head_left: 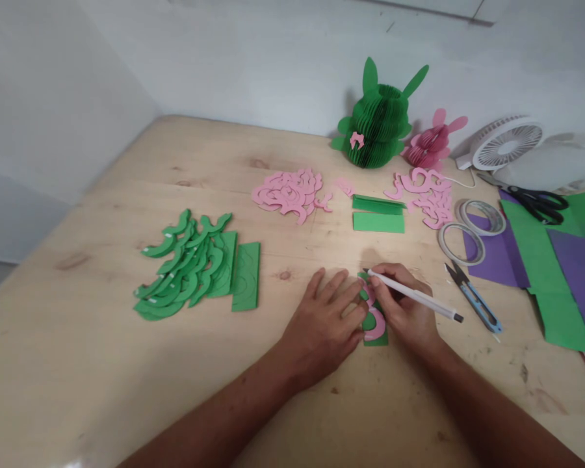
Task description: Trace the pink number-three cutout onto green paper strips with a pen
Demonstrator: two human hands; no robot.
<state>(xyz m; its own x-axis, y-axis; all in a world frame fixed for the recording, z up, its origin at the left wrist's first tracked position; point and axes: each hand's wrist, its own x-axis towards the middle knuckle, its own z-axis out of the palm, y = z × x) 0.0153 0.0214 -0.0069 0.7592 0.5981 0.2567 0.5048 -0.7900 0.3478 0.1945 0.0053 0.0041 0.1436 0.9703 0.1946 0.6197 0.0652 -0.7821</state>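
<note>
My right hand (409, 312) grips a white pen (419, 296), its dark tip at the upper edge of a small green paper strip (376, 341). On that strip lies a curved pink paper cutout (377, 325). My left hand (324, 322) rests flat with fingers apart, its fingertips pressing on the left side of the cutout and strip. Part of the strip is covered by my fingers. Left of my hands are a heap of scalloped green paper cutouts (180, 279) and a green rectangle with drawn curves (246, 279).
Pink cutouts (287, 194) and folded green strips (379, 221) lie farther back. A green paper figure (380, 127), a pink one (429, 146) and a white fan (507, 143) stand by the wall. At right are tape rolls (461, 244), blue snips (478, 302), black scissors (531, 198) and coloured paper (560, 299).
</note>
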